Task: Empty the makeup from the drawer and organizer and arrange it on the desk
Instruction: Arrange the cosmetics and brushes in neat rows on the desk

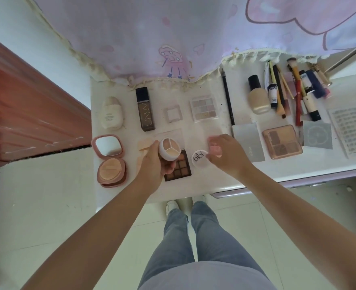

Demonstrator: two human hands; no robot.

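A: Makeup lies spread over the white desk [256, 176]. Left hand [154, 164] holds a round white pot [169, 149], open, three wedges of cream inside, lifted just above the dark brown palette [178, 166]. Fingers curled round the pot's wall.

B: Its lid?

A: Round white lid [200, 158], black lettering, flat on the desk just right of the brown palette. Right hand [227, 153] is beside it, fingertips pinching a small pink item [214, 151]; blurred, so I cannot tell what it is.

B: Left of the hands?

A: Pink compact [110, 161], hinged open, mirror up, puff in the lower half. Peach sponge [144, 146] between it and the left hand, partly hidden.

B: Back row?

A: Cream bottle [111, 114], tall dark bottle [145, 109] lying flat, small square clear case [172, 114], pale eyeshadow palette [203, 107]. Black pencil [228, 99] lies lengthwise to the right of that.

B: Farther right?

A: Silver case [250, 143], rose-gold palette [282, 142], beige bottle [258, 96] with black cap, then a loose heap of brushes and tubes [296, 91]. Grey square card [317, 136] and a patterned sheet [351, 130] at the edge.

B: Surroundings?

A: Pink printed cloth [172, 34] hangs over the desk's back. Reddish wooden furniture [26, 105] at left. Jeans [193, 237] below, pale tile floor [47, 206].
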